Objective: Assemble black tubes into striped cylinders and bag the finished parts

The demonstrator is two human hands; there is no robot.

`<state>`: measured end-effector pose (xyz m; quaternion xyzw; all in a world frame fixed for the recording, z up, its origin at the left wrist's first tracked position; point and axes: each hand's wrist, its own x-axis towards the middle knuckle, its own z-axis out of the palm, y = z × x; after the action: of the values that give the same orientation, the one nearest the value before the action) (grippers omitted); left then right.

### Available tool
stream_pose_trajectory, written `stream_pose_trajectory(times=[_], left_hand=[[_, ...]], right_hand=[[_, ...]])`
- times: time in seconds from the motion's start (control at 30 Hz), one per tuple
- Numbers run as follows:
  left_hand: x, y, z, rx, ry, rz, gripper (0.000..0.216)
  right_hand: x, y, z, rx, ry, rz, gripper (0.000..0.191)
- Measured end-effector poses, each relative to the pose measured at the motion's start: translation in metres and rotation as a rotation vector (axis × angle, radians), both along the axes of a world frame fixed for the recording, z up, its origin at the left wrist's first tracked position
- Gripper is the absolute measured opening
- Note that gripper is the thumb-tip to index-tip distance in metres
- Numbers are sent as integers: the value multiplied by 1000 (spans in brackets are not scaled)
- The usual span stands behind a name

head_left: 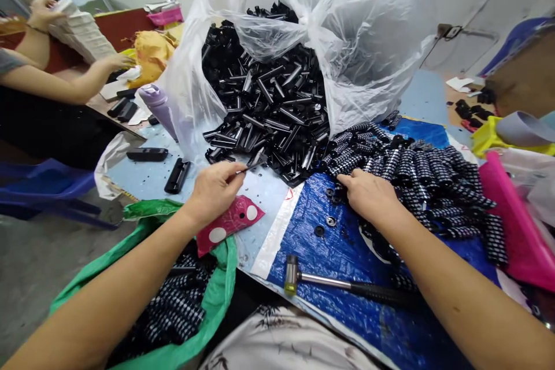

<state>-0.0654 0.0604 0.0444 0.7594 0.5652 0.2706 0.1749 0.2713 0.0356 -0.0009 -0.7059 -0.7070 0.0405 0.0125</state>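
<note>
My left hand (215, 192) is closed in a pinch on a thin black plastic piece (255, 164), in front of the heap of black plastic pieces (277, 110) that spills from a clear plastic bag (368, 29). At the left edge of a pile of black-and-white patterned rollers (407, 173), my right hand (372, 196) has its index finger stretched out; its other fingers are partly hidden. Below that fingertip, several small round discs (331, 221) lie on the blue sheet (299, 243). A mallet (292, 275) with a black handle rests near the front edge.
A green bag (228, 277) of patterned rollers stands at front left beside a pink dotted packet (236, 221). Two black cases (177, 176) and a purple bottle (158, 105) are further left. A pink bin (514, 225) borders the right. Another person's arms (65, 84) handle white boxes.
</note>
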Motion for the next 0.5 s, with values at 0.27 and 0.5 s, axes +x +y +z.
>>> stream_pose_trajectory(times=[0.27,0.5], left_hand=[[34,-26,-12,-704,-869,44,24],[67,-45,-15,-692,-988,34,33]], right_hand=[[4,-26,4,-89,-14,-107,38],[7,-28,-2,49,209,-364,38]])
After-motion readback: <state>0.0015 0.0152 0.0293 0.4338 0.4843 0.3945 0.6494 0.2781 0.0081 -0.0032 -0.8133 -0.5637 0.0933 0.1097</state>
